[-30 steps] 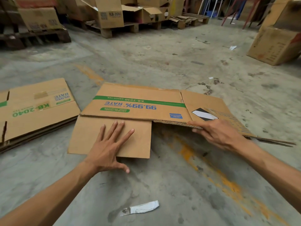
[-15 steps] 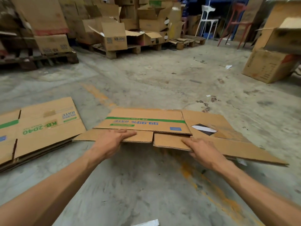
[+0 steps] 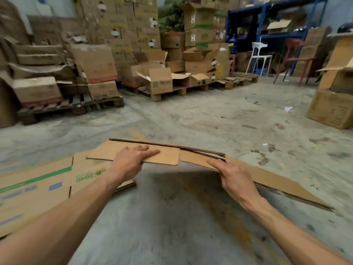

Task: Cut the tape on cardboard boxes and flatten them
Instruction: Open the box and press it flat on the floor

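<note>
A flattened brown cardboard box [image 3: 168, 156] is held level above the concrete floor, seen almost edge-on. My left hand [image 3: 131, 162] grips its near left flap, fingers on top and thumb underneath. My right hand [image 3: 232, 175] grips the near edge of the right flap the same way. The box's right end [image 3: 282, 186] slopes down toward the floor. A stack of flattened boxes with green "KB 2040" print [image 3: 38, 190] lies on the floor to the left, partly under the held box.
Pallets loaded with cardboard boxes [image 3: 158, 81] line the back and left. More boxes [image 3: 332, 109] stand at the right edge. A white chair [image 3: 259, 56], a red stool [image 3: 298, 60] and blue shelving [image 3: 267, 35] are at the back right.
Both hands went from resting on the flattened box on the floor to gripping its near edge and lifting it. The view has tilted up, showing more of the warehouse.
</note>
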`<state>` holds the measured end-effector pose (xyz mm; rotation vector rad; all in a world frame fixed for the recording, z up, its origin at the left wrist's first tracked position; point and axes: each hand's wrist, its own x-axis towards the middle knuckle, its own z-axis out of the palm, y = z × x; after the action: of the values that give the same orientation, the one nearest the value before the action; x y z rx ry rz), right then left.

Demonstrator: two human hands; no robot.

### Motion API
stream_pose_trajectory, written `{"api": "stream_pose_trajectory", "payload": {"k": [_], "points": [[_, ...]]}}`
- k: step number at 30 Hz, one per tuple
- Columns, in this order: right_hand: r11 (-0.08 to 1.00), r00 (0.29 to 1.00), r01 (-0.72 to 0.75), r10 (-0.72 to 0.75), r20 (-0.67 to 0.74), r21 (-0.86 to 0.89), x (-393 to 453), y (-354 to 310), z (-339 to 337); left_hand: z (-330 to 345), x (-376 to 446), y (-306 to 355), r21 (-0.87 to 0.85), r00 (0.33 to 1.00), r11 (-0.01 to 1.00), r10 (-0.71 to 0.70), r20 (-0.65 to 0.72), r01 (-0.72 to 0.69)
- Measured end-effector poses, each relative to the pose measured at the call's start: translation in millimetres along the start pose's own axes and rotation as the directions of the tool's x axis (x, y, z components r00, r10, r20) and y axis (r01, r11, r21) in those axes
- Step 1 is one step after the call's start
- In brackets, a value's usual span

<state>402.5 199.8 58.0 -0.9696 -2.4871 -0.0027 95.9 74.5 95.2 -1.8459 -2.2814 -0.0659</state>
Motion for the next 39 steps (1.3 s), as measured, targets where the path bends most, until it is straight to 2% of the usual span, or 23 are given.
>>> {"api": "stream_pose_trajectory", "payload": {"k": [5,9,14,19,22,26,30,34,37,39], "points": [[0.991,0.983,0.131,-0.126,-0.132,0.033,50,-72,3,-34,-36,-72,0.057,0.993,0.993,-0.100,-0.061,0.103],[0.967,0.960,0.244,-0.230,-0.160,0.071,102,-141,27,-50,-75,-147,0.118,0.972,0.970,-0.199,-0.122,0.214],[0.882,0.866,0.471,-0.453,-0.211,0.039,163,-247,79,-49,-144,-248,0.140,0.910,0.905,-0.379,-0.170,0.403],[0.788,0.776,0.615,-0.610,-0.162,-0.019,202,-343,172,-1,-203,-335,0.093,0.823,0.818,-0.560,-0.094,0.568],[0.757,0.755,0.653,-0.652,-0.068,-0.005,209,-382,238,48,-220,-373,0.067,0.747,0.745,-0.665,-0.007,0.664],[0.716,0.709,0.697,-0.696,0.115,0.034,197,-397,323,104,-223,-403,0.021,0.598,0.613,-0.778,0.195,0.790],[0.691,0.653,0.713,-0.716,0.248,0.117,191,-410,365,155,-217,-401,0.043,0.528,0.593,-0.744,0.410,0.804],[0.708,0.563,0.667,-0.683,0.465,0.231,192,-429,390,203,-214,-377,0.047,0.408,0.593,-0.607,0.682,0.804],[0.727,0.485,0.613,-0.655,0.579,0.310,191,-430,398,220,-211,-360,0.143,0.306,0.550,-0.642,0.703,0.823],[0.708,0.402,0.609,-0.664,0.630,0.357,194,-425,399,221,-211,-353,0.179,0.288,0.534,-0.674,0.681,0.826]]}}
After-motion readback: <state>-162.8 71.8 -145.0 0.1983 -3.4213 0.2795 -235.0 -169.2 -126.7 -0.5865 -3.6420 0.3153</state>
